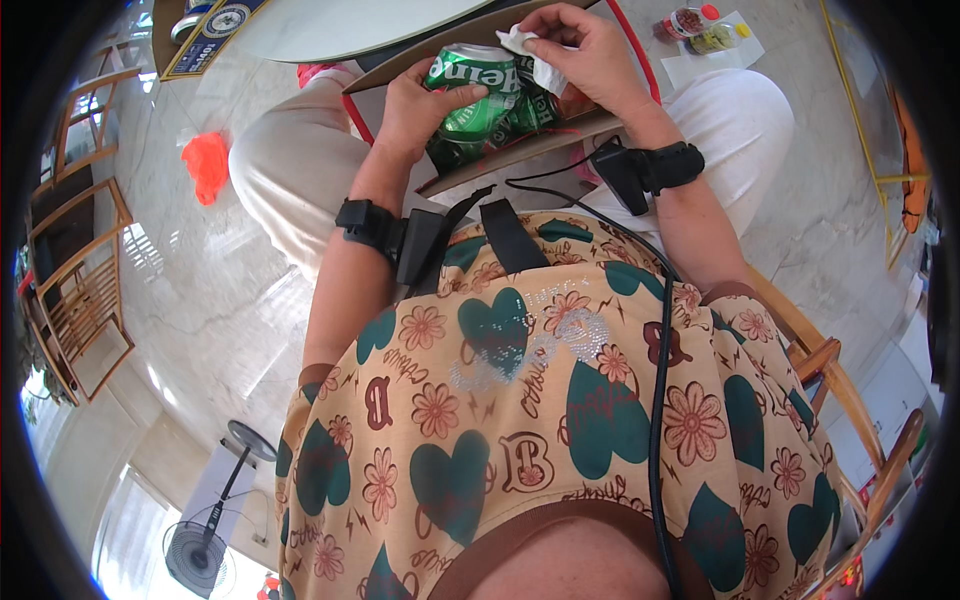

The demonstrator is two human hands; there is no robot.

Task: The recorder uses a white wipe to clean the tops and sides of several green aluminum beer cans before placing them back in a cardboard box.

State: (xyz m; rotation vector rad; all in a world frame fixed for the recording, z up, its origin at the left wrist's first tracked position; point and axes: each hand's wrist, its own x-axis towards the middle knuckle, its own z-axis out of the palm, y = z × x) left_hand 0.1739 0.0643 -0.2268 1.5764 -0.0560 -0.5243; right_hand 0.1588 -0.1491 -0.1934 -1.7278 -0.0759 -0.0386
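Observation:
My left hand [421, 112] grips a green Heineken beer can [480, 84] from its left side, with the thumb across the front. The can is tilted over an open cardboard box [517, 154] with red edges, which stands between my knees. More green cans [536, 109] are inside, partly hidden by the held can and my hands. My right hand [581, 56] pinches a crumpled white tissue or cloth [551, 75] just right of the held can. Whether the tissue touches the can is unclear.
A round white table [360, 30] stands beyond the box. On the floor are a red plastic bag [204, 169] at left and two bottles, red-capped [684, 25] and yellow-capped [716, 39], at right. Wooden chairs [82, 285] line the left. A black cable [660, 360] runs down my front.

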